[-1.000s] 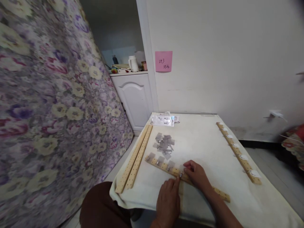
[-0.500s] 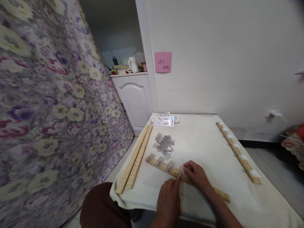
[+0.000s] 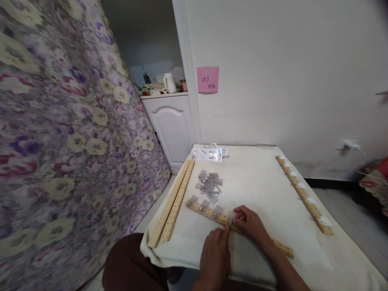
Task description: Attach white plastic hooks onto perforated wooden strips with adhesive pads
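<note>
A light wooden strip [image 3: 281, 247] with rows of holes lies slantwise on the cloth in front of me. Along its left half sit clear square plastic tabs [image 3: 204, 204] with small metal fittings. My right hand [image 3: 252, 227] has thumb and forefinger pinched at another clear tab [image 3: 231, 216] near the strip's middle. My left hand [image 3: 214, 254] lies at the near edge, its fingers together and the fingertips pressing the strip beside the same metal fitting [image 3: 230, 222]. The fingers partly cover that spot. A heap of loose clear tabs with metal fittings [image 3: 209, 185] lies behind the strip.
Two perforated wooden strips [image 3: 172, 210] lie along the table's left side. Another strip [image 3: 309, 208] with white-looking tabs lies at the right. Clear packaging with printed card [image 3: 207, 154] rests at the back. A floral curtain [image 3: 75, 141] hangs left.
My right hand's fingers have shifted slightly at the tab, coming down closer to the metal fitting. The left hand and the strip stay in place.
</note>
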The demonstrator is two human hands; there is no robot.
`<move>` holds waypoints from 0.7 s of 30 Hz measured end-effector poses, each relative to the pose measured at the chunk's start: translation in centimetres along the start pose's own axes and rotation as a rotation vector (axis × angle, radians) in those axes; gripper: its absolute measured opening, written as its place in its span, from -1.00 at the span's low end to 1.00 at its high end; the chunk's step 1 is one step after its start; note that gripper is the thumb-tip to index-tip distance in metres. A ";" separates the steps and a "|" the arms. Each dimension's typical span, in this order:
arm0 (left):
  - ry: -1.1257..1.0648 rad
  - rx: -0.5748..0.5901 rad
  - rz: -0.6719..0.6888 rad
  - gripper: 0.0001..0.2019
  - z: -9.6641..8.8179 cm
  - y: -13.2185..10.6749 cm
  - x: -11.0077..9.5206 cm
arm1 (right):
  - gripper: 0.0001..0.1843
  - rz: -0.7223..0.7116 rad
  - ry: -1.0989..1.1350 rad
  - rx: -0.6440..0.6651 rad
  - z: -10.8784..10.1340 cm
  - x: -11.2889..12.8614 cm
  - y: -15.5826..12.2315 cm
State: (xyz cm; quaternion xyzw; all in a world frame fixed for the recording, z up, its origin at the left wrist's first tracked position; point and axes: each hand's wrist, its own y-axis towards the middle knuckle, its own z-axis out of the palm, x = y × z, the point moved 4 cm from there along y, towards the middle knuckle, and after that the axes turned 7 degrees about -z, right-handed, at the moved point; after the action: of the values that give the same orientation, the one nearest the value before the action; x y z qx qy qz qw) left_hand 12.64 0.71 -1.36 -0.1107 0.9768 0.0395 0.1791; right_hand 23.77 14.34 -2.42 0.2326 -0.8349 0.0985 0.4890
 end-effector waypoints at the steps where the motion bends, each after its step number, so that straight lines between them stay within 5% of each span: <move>1: -0.003 0.001 0.003 -0.37 0.0 0.0 0.0 | -0.71 -0.001 -0.004 0.000 0.0 0.0 0.0; 21: -0.022 0.012 0.011 -0.38 -0.1 -0.1 0.0 | -0.71 0.068 -0.098 -0.020 -0.1 0.3 0.0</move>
State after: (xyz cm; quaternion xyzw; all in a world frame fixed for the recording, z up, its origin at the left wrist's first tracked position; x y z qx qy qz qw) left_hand 12.67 0.64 -1.28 -0.1039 0.9755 0.0359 0.1904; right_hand 23.69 14.28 -2.12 0.2037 -0.8662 0.0951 0.4463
